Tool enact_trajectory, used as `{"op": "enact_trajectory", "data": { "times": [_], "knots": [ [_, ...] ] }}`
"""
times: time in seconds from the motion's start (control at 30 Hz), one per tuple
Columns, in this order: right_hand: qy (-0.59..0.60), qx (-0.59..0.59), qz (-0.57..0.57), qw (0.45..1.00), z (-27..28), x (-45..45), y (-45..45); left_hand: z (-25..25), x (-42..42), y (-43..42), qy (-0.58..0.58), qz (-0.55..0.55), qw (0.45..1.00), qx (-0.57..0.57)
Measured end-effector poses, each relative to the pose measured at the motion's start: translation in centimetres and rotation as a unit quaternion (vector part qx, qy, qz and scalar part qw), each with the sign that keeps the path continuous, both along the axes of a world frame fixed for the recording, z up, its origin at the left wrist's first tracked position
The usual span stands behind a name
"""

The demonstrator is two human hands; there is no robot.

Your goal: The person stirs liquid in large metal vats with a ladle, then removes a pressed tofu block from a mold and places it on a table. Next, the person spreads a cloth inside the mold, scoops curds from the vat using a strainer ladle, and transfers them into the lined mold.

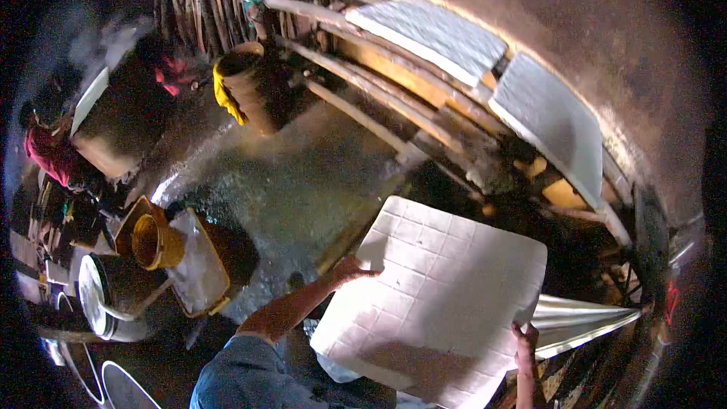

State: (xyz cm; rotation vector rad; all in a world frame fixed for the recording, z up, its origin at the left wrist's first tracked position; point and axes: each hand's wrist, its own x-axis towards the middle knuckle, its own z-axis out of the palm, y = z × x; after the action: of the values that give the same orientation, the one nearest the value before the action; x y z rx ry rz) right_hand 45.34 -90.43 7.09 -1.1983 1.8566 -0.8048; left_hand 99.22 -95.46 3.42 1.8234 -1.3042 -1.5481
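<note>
A large white sheet with a grid of lines on its face point(447, 295) is tilted in front of me, its corners rounded. My left hand point(356, 271) grips its left edge, thumb over the face. On the opposite edge, lower down, my right hand point(525, 342) is closed with its fingertips on the border. The sheet's underside is hidden, and part of its face lies in shadow. What the sheet is made of I cannot make out. Beyond my right hand is a pale, ridged, folded-looking sheet point(579, 322).
Two pale boards point(432, 34) point(549, 110) lie on a pole rack point(363, 76) along the wall. Left are an orange bucket point(159, 242), a shallow tray point(198, 257) and a round lidded vessel point(95, 295). A barrel with yellow cloth point(254, 87) stands on the wet floor point(295, 182).
</note>
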Motion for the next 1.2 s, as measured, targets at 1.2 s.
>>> {"op": "enact_trajectory", "data": {
  "times": [1.2],
  "knots": [
    [-0.119, -0.086, 0.178, 0.973, 24.8, 67.0, -59.2, 30.6, 69.3, -48.8, -0.078, -0.006, 0.996, -0.033]
  ]
}}
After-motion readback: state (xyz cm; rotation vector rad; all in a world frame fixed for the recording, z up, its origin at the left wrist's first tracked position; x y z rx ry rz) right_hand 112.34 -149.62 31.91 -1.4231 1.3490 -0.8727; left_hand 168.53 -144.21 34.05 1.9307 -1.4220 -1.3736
